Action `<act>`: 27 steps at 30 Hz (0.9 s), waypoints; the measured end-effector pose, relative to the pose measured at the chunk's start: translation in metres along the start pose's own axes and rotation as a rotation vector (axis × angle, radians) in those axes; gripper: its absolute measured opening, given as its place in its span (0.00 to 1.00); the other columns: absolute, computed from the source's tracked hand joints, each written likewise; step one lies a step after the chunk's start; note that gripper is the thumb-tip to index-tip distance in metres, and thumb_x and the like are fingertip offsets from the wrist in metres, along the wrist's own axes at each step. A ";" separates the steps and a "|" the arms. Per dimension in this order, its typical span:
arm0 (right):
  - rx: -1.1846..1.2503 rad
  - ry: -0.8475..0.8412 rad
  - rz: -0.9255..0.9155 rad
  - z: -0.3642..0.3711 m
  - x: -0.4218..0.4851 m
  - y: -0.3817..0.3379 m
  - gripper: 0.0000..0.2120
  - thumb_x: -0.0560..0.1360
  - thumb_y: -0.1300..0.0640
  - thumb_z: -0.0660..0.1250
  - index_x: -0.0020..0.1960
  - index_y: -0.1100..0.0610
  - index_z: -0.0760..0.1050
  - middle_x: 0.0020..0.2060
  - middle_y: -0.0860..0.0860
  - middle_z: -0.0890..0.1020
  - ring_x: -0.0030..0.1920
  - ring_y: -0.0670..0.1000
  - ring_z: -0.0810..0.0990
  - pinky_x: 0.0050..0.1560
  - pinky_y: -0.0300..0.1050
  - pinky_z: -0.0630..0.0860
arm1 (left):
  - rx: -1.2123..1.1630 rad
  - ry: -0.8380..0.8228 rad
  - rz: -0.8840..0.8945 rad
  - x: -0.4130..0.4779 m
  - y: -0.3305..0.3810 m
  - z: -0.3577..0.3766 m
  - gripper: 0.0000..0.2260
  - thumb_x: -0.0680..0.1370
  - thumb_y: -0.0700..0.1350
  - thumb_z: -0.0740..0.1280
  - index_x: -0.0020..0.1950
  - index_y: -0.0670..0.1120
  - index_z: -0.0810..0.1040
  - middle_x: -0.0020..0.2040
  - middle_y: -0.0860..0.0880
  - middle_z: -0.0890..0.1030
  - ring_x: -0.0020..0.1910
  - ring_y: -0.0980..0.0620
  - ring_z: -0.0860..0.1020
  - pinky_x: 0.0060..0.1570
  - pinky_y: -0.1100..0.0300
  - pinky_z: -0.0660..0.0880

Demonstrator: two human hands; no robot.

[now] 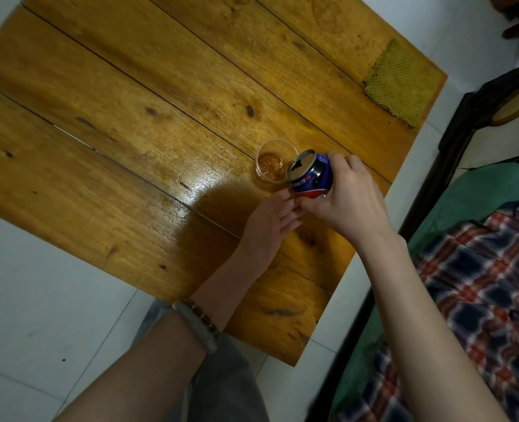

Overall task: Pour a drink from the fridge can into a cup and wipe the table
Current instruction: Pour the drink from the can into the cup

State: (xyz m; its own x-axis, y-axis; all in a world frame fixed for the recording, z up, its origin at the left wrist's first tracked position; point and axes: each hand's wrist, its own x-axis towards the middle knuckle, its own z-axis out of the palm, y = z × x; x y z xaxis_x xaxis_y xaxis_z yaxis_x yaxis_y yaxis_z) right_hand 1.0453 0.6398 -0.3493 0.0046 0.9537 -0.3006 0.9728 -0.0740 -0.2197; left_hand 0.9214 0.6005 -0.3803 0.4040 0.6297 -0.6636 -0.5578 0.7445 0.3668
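From my station I see the blue aluminium drink can point(311, 175) tipped well over, its long axis running from the base at about 4 o'clock up to the open mouth at about 10 o'clock. The right hand point(346, 199) has its fingers and thumb curled around the lower body of the can. The mouth hangs at the near right edge of the small clear plastic cup point(270, 162), which stands upright on the varnished plank wooden table point(130, 132) and holds a shallow amber pool. I cannot make out a stream between the can and the cup.

From the right hand's fingers the cup lies at 10 o'clock, just beside the can's mouth. I judge any further tilt has to roll along that same line or the drink will miss the rim.

The left hand point(267, 229) lies low at 6 o'clock of the cup. Its fingers are fairly straight and close together and clasp nothing, and their tips sit just beside the right thumb under the can. I cannot tell whether they touch the cup's foot.

The yellow-green woven cloth point(403, 83) lies flat at the table's far right corner, at 1 o'clock and well apart from both hands. The right hand is the nearer one for wiping, which I judge is not yet begun.
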 end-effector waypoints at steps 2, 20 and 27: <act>-0.001 0.000 -0.001 0.000 0.000 0.000 0.37 0.65 0.46 0.74 0.69 0.56 0.64 0.57 0.56 0.73 0.57 0.56 0.73 0.50 0.49 0.74 | 0.018 -0.008 0.010 0.000 0.000 0.000 0.19 0.83 0.44 0.45 0.71 0.42 0.62 0.72 0.39 0.65 0.72 0.44 0.63 0.71 0.51 0.57; -0.011 -0.011 0.007 -0.001 0.000 0.002 0.38 0.64 0.44 0.73 0.69 0.56 0.64 0.57 0.57 0.73 0.58 0.57 0.73 0.51 0.53 0.76 | 0.298 0.057 0.155 0.006 -0.011 -0.007 0.17 0.82 0.39 0.52 0.67 0.33 0.66 0.68 0.34 0.69 0.67 0.39 0.69 0.52 0.66 0.75; -0.014 -0.018 0.006 -0.002 0.000 0.002 0.38 0.64 0.45 0.74 0.69 0.56 0.64 0.57 0.56 0.73 0.57 0.57 0.73 0.50 0.51 0.76 | 0.249 0.059 0.145 0.008 -0.012 -0.006 0.16 0.82 0.39 0.52 0.67 0.33 0.67 0.68 0.34 0.70 0.67 0.39 0.69 0.50 0.68 0.75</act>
State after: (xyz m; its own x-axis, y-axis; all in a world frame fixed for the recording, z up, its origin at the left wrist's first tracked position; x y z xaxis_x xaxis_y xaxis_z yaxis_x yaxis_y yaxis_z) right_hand 1.0478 0.6402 -0.3478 0.0062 0.9478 -0.3188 0.9759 -0.0753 -0.2048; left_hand 0.9267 0.5947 -0.3939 0.2860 0.7251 -0.6265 -0.4089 0.6836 0.6045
